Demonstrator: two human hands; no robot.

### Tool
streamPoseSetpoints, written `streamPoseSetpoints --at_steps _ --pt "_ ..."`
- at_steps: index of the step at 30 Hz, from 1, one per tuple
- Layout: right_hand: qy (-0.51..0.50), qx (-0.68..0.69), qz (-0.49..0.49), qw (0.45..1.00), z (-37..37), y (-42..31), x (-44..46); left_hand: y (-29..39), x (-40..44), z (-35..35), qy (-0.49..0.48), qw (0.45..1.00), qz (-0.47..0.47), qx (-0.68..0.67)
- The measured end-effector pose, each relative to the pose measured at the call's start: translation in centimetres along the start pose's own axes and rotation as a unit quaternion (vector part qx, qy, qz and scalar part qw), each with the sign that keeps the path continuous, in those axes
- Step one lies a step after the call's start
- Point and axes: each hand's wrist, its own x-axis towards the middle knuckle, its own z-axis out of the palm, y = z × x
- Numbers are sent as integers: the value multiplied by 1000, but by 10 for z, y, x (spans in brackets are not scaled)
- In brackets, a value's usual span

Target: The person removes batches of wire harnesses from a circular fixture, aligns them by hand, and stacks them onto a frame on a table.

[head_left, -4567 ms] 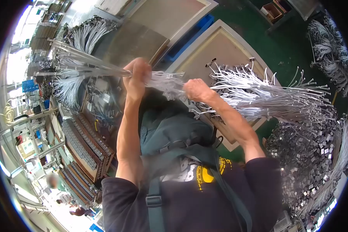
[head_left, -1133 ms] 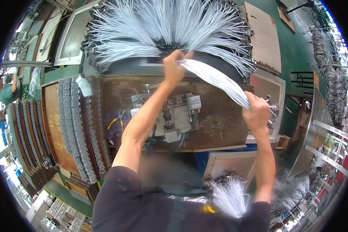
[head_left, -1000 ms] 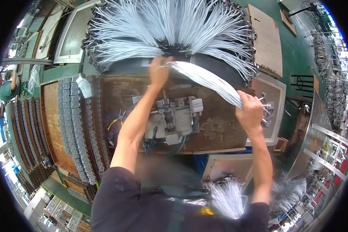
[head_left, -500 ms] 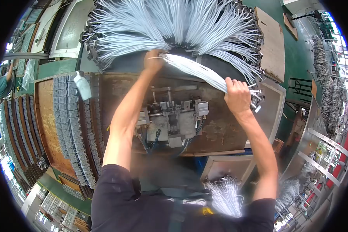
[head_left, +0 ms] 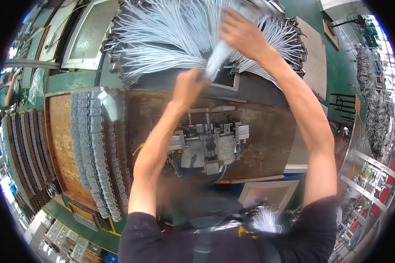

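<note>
My left hand (head_left: 188, 87) is closed around the near end of a bundle of white cables (head_left: 218, 59). Farther up the same bundle, my right hand (head_left: 240, 34) grips it, its fingers slightly blurred. The bundle slants up and to the right between the two hands, over a large fan of white cables (head_left: 162, 41) with dark connectors along its outer edge. Part of that fan is hidden behind my right hand. Below my hands, a metal clamping fixture (head_left: 210, 147) with hoses sits on the brown workbench (head_left: 267, 144).
Rows of grey block-like parts (head_left: 85, 140) lie on the left of the bench, with a white bottle (head_left: 108, 105) on them. Another cable bundle (head_left: 265, 219) is near my body. A framed panel (head_left: 267, 193) leans below the bench edge. Another person's arm (head_left: 11, 90) shows far left.
The bundle has swung from sloping down to the right to slanting upward over the fan. My right hand rose and moved left; my left hand moved slightly down and right.
</note>
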Motion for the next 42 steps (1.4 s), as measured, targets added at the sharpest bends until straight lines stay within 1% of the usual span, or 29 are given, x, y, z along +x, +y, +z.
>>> streamPoseSetpoints --at_steps 1,2,3,4,5,6,7,8,9,10,12,13,15,17,19,21,23,25,26,27,28,30,33,36,38,39,40,41,42 --pt "73 -7 -9 997 5 -5 30 0 -6 4 22 997 -46 -52" --pt "52 -208 -59 975 5 -19 65 17 -6 -3 42 995 -64 -57" --pt "29 -396 -109 911 3 -36 87 18 -3 -2 40 995 -66 -60" --pt "25 -392 -109 913 1 -50 85 15 -1 -2 91 983 -131 -91" --pt "111 -152 -12 982 -1 -65 83 9 3 -3 144 963 -195 -119" --pt "192 99 82 973 0 -76 83 -35 5 9 168 948 -260 -76" --pt "67 195 182 961 9 -87 63 -43 1 1 170 947 -262 -76" --pt "-61 282 279 916 20 -96 32 -48 -1 -4 162 945 -284 -20" --pt "-166 351 350 852 26 -97 9 -51 2 -5 158 939 -304 34" --pt "-268 415 416 764 35 -104 -12 -52 3 -5 158 939 -303 35" --pt "-111 367 382 841 96 -145 -65 -57 4 -3 160 933 -320 -43" --pt "-109 368 386 839 105 -145 -64 -58 7 -3 159 928 -327 -81" --pt "-205 462 422 753 123 -155 -57 -55 5 -10 149 933 -319 -76" --pt "-192 460 426 755 132 -163 -44 -51 16 -24 142 938 -309 -73" --pt "-197 456 425 757 128 -170 -36 -60 21 -41 142 916 -343 -155" --pt "-180 418 422 784 136 -184 -22 -93 31 -46 168 927 -291 -167" --pt "-172 423 444 771 139 -189 -5 -99 46 -66 124 917 -331 -184" --pt "-188 401 486 754 146 -189 13 -119 68 -78 107 924 -337 -146" --pt "-192 383 475 769 147 -186 19 -126 77 -80 87 925 -341 -146" --pt "-193 386 481 763 155 -188 20 -128 84 -83 72 926 -343 -143" --pt "-171 361 478 782 164 -188 21 -121 90 -86 67 922 -345 -162" --pt "-137 303 484 809 177 -189 22 -146 106 -84 63 929 -336 -143" --pt "-144 343 485 792 152 -187 10 -151 89 -75 69 936 -326 -110" --pt "-70 425 498 753 74 -200 -33 -143 67 -69 103 939 -312 -98" --pt "-33 447 491 747 21 -232 -90 -130 60 -64 139 936 -312 -82" --pt "-33 479 518 708 -21 -244 -119 -145 61 -70 100 947 -302 -52" --pt "32 534 565 629 -60 -260 -150 -138 61 -74 88 950 -300 21" --pt "31 509 614 602 -94 -280 -181 -131 61 -78 73 949 -293 95" --pt "31 478 667 571 -127 -301 -213 -198 57 -78 160 958 -134 199"
